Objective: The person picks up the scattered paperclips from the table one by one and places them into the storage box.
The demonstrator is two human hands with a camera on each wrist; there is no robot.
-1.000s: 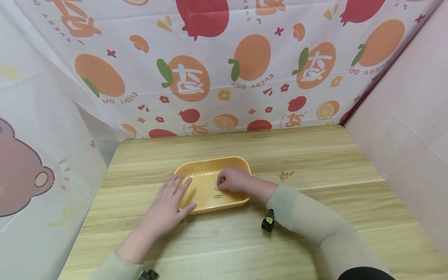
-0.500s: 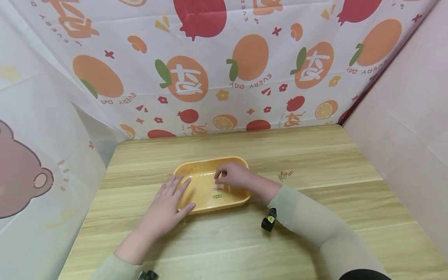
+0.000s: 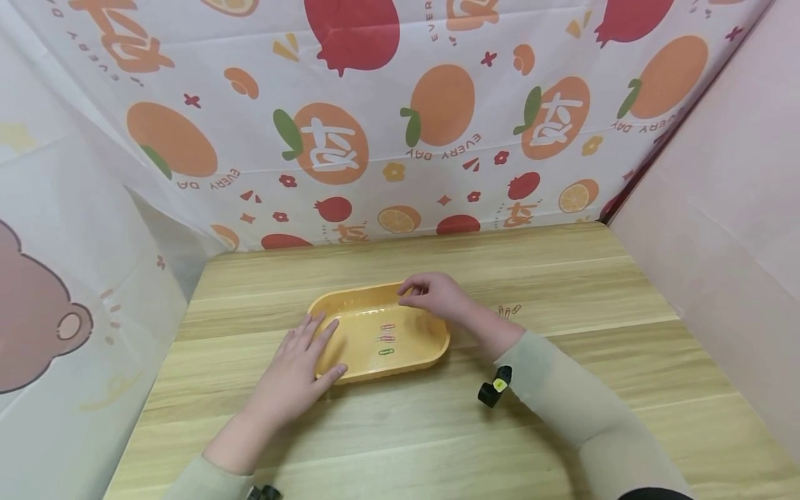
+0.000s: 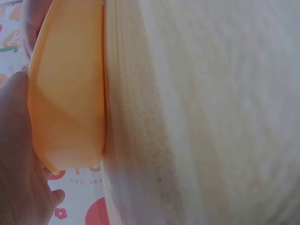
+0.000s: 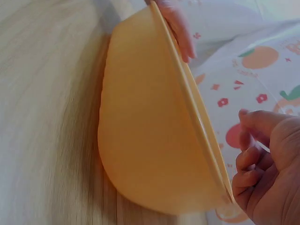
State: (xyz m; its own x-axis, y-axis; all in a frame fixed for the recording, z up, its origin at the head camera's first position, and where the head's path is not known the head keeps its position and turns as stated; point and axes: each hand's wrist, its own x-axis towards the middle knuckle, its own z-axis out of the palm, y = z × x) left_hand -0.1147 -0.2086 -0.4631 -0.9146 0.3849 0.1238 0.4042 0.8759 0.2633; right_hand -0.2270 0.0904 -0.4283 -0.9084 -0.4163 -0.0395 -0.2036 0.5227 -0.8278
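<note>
A yellow tray (image 3: 356, 347) stands on the wooden table, with several paper clips inside: a green paper clip (image 3: 386, 352) and some pinkish-red paper clips (image 3: 388, 339) behind it. My left hand (image 3: 292, 371) rests on the tray's left rim with fingers spread, the fingertips reaching over it. Above the tray's back right rim hovers my right hand (image 3: 435, 295). In the right wrist view its fingers (image 5: 250, 157) are loosely curled, with nothing visible between them. The left wrist view shows the tray's outer wall (image 4: 70, 89) beside the left hand (image 4: 16, 145).
Several more paper clips (image 3: 507, 312) lie on the table right of the tray, partly behind the right forearm. A fruit-patterned cloth (image 3: 387, 139) hangs at the table's back edge. Pale cloth walls (image 3: 719, 229) stand at both sides.
My right hand has risen from the paper clips in the tray and moved back and right to the rim. Pinkish-red clips it partly covered now show. The left hand stays on the rim.
</note>
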